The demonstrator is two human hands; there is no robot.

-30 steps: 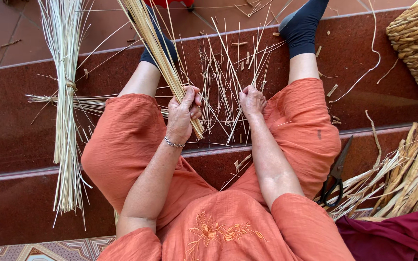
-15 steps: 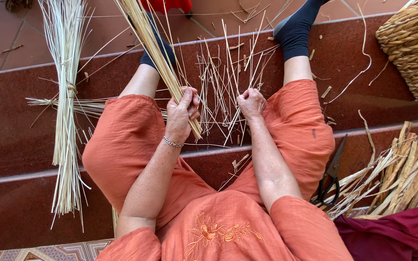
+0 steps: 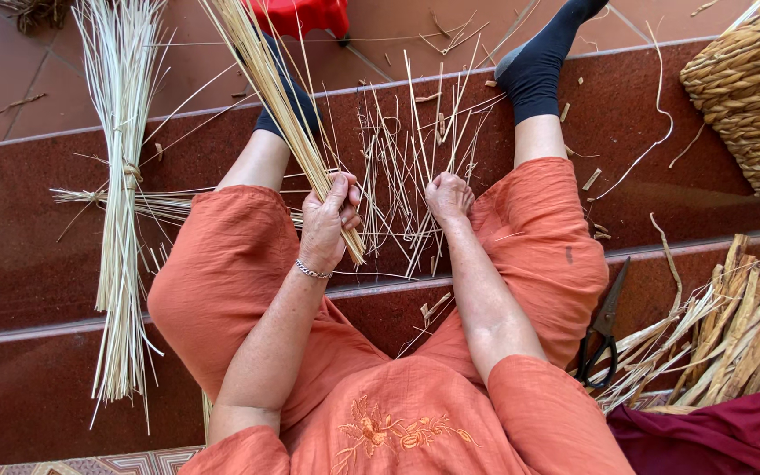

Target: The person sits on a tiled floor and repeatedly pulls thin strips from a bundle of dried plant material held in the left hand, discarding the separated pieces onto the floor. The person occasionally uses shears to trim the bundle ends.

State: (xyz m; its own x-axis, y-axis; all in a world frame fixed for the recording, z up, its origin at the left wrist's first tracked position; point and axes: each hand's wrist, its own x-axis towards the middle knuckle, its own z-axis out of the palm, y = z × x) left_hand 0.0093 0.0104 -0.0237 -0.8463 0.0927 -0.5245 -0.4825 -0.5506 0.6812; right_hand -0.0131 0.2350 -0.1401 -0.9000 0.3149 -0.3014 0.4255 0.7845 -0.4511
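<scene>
Straw sorting on the steps: bundle in one hand, stalks in the other

Straw everywhere, so here's how it's looking. You're sitting on the dark red steps (image 3: 37,290) with your knees apart, and your left hand (image 3: 327,220) is wrapping tight around a thick bundle of straw (image 3: 270,88) that's slanting up and away from you toward the top of the view. Your right hand (image 3: 448,195) is clenching into a fist just beside it, and as far as I can tell it's pinching a few thin stalks from the loose fan of straws (image 3: 406,167) spreading out between your legs. The exact grip is hard to make out.

My read: you're in the gathering stage, pulling single stalks and adding them to the bundle. The next move probably calls for keeping the left grip firm so the bundle isn't slipping, while lining up the stalk ends before joining them.

Around you: a tied sheaf (image 3: 120,202) is lying on the step to your left, scissors (image 3: 602,330) are resting by your right thigh, a heap of wider dried strips (image 3: 741,334) is sitting just beyond them, and a woven basket (image 3: 749,88) is up at the right.
</scene>
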